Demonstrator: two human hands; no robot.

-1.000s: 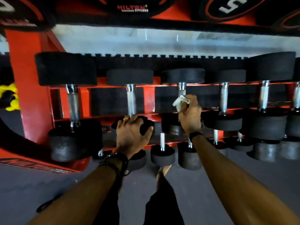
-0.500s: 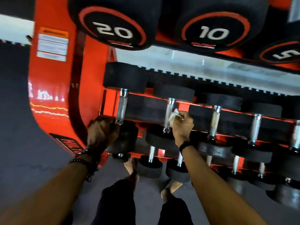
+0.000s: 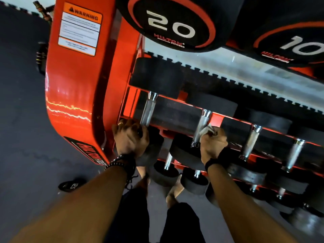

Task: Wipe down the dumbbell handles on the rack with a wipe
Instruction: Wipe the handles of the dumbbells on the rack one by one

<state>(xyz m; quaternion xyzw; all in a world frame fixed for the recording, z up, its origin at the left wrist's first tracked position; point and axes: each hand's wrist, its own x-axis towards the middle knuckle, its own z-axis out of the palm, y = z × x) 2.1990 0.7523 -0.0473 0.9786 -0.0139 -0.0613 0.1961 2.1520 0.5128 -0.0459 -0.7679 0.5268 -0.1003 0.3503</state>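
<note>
Gripping a crumpled white wipe [image 3: 208,130], the right hand [image 3: 212,144] is pressing it against the lower part of a chrome dumbbell handle [image 3: 201,126], the second handle from the left on the middle tier of the orange rack [image 3: 77,95]. The fingers are curling round the wipe and the handle together, and a black band is sitting on the wrist just below. The left hand [image 3: 130,137] is resting on the near head of the leftmost dumbbell [image 3: 150,149], its fingers curling over the top edge of that black head right at the base of the first handle [image 3: 148,109]; a ring is showing on one finger and beaded bracelets are circling the wrist. Whether those fingers are truly clamping the head or only draped on it, I cannot tell.

Further right along the same tier, two more chrome handles [image 3: 251,140] are standing tilted between their black heads, untouched. Above, on the top tier, large round heads marked 20 [image 3: 172,23] and 10 [image 3: 298,44] are facing the camera. A warning label [image 3: 80,28] is sticking to the rack's orange side panel at far left. Smaller dumbbells are lining the bottom tier near the person's bare feet [image 3: 173,192], and a small black plate [image 3: 71,185] is lying on the grey floor at near left.
</note>
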